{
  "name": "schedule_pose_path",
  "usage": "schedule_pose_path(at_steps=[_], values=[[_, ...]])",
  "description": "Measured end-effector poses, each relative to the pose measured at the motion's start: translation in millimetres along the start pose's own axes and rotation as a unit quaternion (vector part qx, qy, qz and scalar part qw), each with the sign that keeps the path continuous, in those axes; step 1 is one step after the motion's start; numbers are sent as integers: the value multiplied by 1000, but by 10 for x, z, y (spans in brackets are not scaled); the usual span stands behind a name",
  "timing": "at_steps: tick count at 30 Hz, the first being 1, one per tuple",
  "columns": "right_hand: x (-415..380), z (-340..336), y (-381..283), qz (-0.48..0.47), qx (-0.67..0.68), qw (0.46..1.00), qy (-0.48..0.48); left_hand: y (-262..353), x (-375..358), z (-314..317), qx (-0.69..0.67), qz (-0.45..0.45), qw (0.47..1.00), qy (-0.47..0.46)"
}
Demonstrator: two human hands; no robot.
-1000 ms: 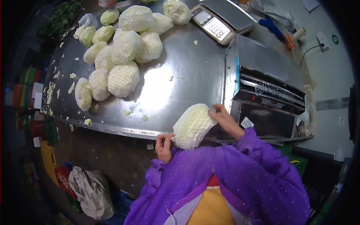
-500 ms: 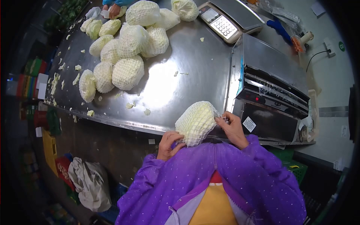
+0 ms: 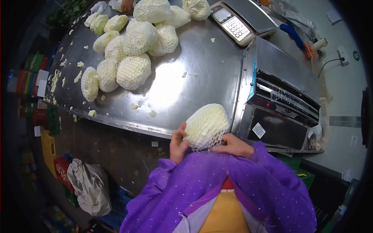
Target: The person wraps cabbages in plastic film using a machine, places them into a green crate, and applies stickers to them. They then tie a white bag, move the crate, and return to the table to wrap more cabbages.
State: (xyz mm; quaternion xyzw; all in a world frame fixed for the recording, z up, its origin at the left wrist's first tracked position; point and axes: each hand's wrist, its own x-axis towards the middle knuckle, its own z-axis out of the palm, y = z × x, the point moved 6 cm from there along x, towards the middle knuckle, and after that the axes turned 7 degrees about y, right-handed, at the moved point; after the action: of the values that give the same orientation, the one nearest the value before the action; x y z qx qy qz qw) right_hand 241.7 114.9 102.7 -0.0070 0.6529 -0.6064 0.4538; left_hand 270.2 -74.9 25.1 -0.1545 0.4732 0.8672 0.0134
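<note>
At the table's front edge, close to my body, is a pale green cabbage (image 3: 208, 123) in a white foam net sleeve. My left hand (image 3: 178, 144) presses its fingers against the cabbage's left side, thumb below. On the near right, my right hand (image 3: 234, 146) has its fingers closed on the loose lower edge of the netting. The fingertips of that hand are partly hidden by mesh. More netted cabbages (image 3: 134, 72) lie in a pile on the left part of the metal table (image 3: 210, 77), a few of them stacked.
A weighing scale (image 3: 235, 28) stands at the back right. Nearer me is a wrapping machine (image 3: 285, 91) with a small red light. Leaf scraps (image 3: 80, 64) litter the table's left side. Another person's hand (image 3: 127, 5) shows at the far edge. A whitish sack (image 3: 89, 186) sits below left.
My right hand has moved down and left along the netting to the cabbage's near side. My left hand has slid up its left side. The cabbage has turned and shifted slightly right.
</note>
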Motion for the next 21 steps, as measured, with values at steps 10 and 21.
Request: schedule_pose_path(at_steps=[10, 21], values=[[171, 42, -128, -50, -8, 993, -111, 338, 112, 287, 232, 147, 961, 13], [32, -73, -200, -32, 35, 999, -10, 537, 239, 98, 96, 104, 963, 228]])
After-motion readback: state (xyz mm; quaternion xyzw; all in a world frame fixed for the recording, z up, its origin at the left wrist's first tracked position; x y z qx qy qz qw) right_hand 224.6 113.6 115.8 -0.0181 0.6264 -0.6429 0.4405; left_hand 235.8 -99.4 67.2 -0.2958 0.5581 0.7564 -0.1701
